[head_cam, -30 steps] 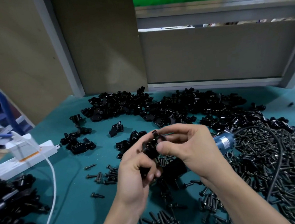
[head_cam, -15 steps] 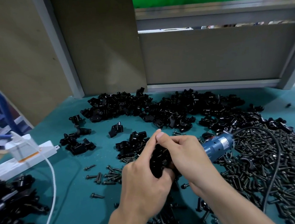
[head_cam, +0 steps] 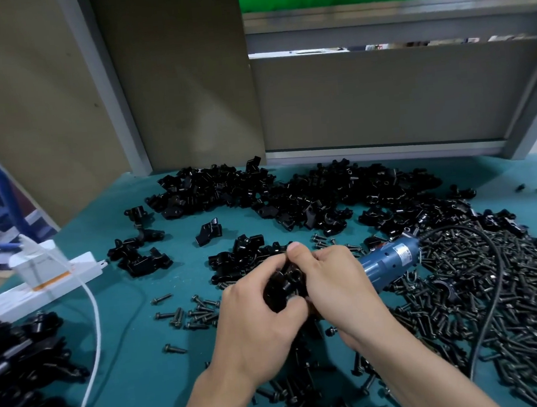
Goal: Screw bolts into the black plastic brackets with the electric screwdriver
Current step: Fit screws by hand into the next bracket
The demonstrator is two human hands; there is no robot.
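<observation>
Near the middle of the tabletop [head_cam: 128,361], a black plastic bracket [head_cam: 283,287] is gripped by the curled fingers of the left hand [head_cam: 258,327] and pinched by the right hand [head_cam: 336,291], behind which the blue electric screwdriver [head_cam: 390,261] is partly hidden, its tip unseen.

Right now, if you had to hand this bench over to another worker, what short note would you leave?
Left hand and right hand both grip one black plastic bracket between them.
Blue electric screwdriver sticks out behind the right hand; its grip is hidden.
Loose bolts heaped on the right, spare brackets at the back.
Done: cannot tell.
Left: bolt this bracket, then the heap.
</observation>
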